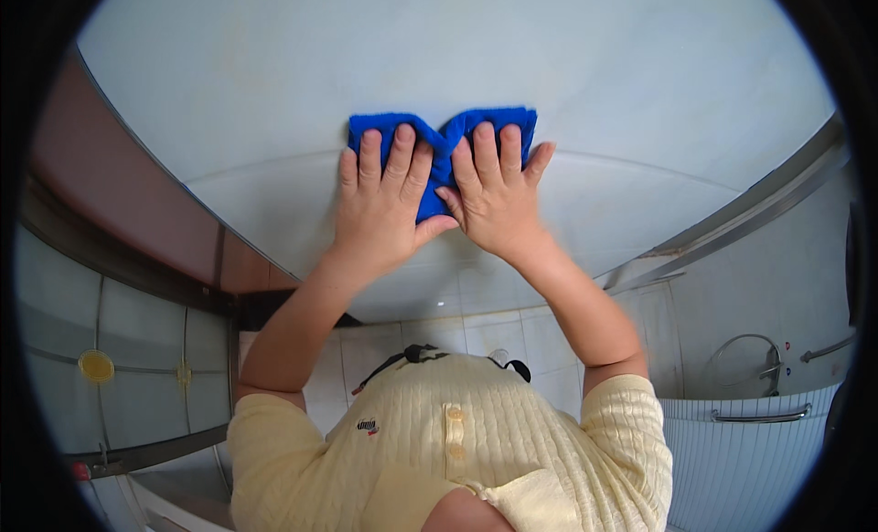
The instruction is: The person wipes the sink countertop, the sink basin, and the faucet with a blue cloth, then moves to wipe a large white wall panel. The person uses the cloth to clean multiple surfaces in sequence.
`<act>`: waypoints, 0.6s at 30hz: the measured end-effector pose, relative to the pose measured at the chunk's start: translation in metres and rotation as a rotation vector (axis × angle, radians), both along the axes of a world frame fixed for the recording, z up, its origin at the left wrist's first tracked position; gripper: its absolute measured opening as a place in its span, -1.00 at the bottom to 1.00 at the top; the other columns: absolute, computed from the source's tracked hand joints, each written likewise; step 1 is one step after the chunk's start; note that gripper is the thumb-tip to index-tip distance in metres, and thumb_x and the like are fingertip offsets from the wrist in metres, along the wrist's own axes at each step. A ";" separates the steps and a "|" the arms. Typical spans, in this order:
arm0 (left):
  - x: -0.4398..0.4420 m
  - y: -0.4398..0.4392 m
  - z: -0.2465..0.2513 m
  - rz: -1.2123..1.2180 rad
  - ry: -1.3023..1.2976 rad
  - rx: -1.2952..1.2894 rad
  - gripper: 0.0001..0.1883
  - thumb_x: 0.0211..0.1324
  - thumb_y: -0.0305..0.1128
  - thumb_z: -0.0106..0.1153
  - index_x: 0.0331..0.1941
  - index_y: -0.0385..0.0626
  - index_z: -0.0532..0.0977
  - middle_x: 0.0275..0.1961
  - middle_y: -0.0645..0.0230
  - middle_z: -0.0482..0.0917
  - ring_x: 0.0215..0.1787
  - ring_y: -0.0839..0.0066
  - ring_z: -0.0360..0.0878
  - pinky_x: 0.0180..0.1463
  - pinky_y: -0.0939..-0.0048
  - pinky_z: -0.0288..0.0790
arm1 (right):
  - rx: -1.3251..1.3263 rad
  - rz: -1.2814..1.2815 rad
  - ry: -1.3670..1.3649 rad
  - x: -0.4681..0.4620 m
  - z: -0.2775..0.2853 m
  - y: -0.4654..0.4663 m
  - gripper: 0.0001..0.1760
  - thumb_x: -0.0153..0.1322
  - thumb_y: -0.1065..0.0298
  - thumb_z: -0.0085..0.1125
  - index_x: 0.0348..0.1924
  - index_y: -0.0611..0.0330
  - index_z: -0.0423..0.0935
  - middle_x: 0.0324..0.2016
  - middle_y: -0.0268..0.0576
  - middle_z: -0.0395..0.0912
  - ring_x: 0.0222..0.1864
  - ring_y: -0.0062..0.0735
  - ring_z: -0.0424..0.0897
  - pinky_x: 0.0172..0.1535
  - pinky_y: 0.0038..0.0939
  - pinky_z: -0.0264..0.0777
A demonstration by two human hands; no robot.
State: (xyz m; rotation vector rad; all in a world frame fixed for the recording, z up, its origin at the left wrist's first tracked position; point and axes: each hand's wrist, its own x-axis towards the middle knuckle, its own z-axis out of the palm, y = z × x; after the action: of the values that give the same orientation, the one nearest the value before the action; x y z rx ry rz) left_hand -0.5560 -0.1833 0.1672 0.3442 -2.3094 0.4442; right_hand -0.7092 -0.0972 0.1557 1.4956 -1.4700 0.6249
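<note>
A blue cloth (433,204) lies spread against a pale tiled wall (439,45), with a raised fold between my two hands. My left hand (381,196) presses flat on its left part, fingers apart and pointing up, the little finger at the cloth's edge. My right hand (499,196) presses on the right part in the same way, its little finger out past the edge. The thumbs come close together at the cloth's lower end. A tile joint (617,162) runs across the wall at the height of my fingers.
Floor tiles (494,336) show below, beyond my body. On the left stands a dark-framed door with glass panes (144,326) and a gold round ornament (96,366). At right are a metal rail (748,223), a shower fitting (774,367) and a ribbed panel (741,456) with a chrome handle (761,415).
</note>
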 end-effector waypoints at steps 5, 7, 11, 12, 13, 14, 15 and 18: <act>-0.006 0.026 -0.061 -0.039 0.016 0.261 -0.04 -0.05 0.14 0.08 0.24 -0.33 -0.05 0.33 -0.22 -0.24 0.34 -0.28 -0.47 0.24 -0.29 -0.43 | -0.092 0.015 -0.070 0.019 -0.060 -0.008 -0.29 0.33 0.12 -0.05 0.31 0.02 -0.02 0.34 -0.20 -0.19 0.38 -0.12 -0.29 0.19 0.29 -0.65; 0.004 0.025 -0.071 -0.007 0.032 0.344 -0.07 0.04 0.15 -0.03 0.26 -0.35 -0.11 0.33 -0.24 -0.29 0.34 -0.30 -0.50 0.23 -0.30 -0.48 | -0.017 0.001 -0.102 0.030 -0.072 -0.010 -0.31 0.32 0.18 -0.04 0.29 0.03 0.01 0.34 -0.20 -0.17 0.38 -0.14 -0.28 0.19 0.29 -0.66; 0.021 0.016 -0.063 -0.006 0.128 0.367 -0.05 0.05 0.20 -0.11 0.28 -0.32 -0.18 0.34 -0.21 -0.34 0.34 -0.29 -0.54 0.22 -0.32 -0.47 | 0.197 -0.010 -0.097 0.035 -0.068 -0.003 -0.36 0.28 0.15 0.04 0.23 -0.04 0.19 0.28 -0.20 0.02 0.36 -0.15 -0.14 0.17 0.35 -0.61; 0.017 0.016 -0.058 -0.024 0.170 0.347 -0.02 0.01 0.19 -0.04 0.28 -0.32 -0.15 0.34 -0.21 -0.31 0.34 -0.29 -0.52 0.22 -0.34 -0.45 | 0.143 0.006 -0.134 0.031 -0.062 0.002 -0.34 0.26 0.10 0.06 0.22 -0.06 0.20 0.28 -0.19 0.04 0.35 -0.15 -0.13 0.15 0.36 -0.63; 0.009 0.018 -0.053 -0.046 0.218 0.314 0.00 -0.03 0.18 0.02 0.28 -0.32 -0.13 0.34 -0.21 -0.29 0.34 -0.28 -0.50 0.21 -0.36 -0.42 | 0.215 -0.021 -0.180 0.026 -0.055 0.008 -0.32 0.25 0.05 0.09 0.22 -0.08 0.21 0.27 -0.18 0.05 0.35 -0.15 -0.11 0.14 0.36 -0.65; -0.004 0.025 -0.050 -0.061 0.218 0.328 0.02 -0.07 0.19 0.04 0.28 -0.31 -0.14 0.35 -0.19 -0.29 0.34 -0.29 -0.48 0.20 -0.38 -0.37 | 0.190 -0.046 -0.231 0.017 -0.047 0.014 -0.30 0.26 -0.03 0.06 0.23 -0.04 0.19 0.29 -0.13 0.00 0.36 -0.10 -0.16 0.12 0.35 -0.73; -0.017 0.034 -0.047 -0.117 0.194 0.394 0.02 -0.09 0.19 0.07 0.28 -0.29 -0.09 0.36 -0.15 -0.27 0.36 -0.26 -0.44 0.22 -0.35 -0.36 | 0.071 -0.067 -0.216 0.006 -0.039 0.019 -0.26 0.29 -0.06 0.01 0.26 0.05 0.11 0.32 -0.05 -0.11 0.36 -0.03 -0.23 0.11 0.34 -0.78; -0.045 0.052 -0.041 -0.181 0.092 0.345 -0.03 -0.07 0.22 0.00 0.28 -0.25 -0.04 0.38 -0.03 -0.22 0.40 -0.09 -0.43 0.30 -0.16 -0.42 | -0.010 -0.201 -0.217 -0.010 -0.028 0.038 -0.11 0.30 -0.01 0.02 0.31 0.24 -0.16 0.32 0.13 -0.29 0.35 0.12 -0.31 0.12 0.32 -0.75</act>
State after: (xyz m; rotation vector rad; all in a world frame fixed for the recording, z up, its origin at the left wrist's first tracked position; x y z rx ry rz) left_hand -0.6014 -0.1318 0.1260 0.3097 -2.2979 -0.0613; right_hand -0.7192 -0.0597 0.1272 1.2832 -1.7549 0.6863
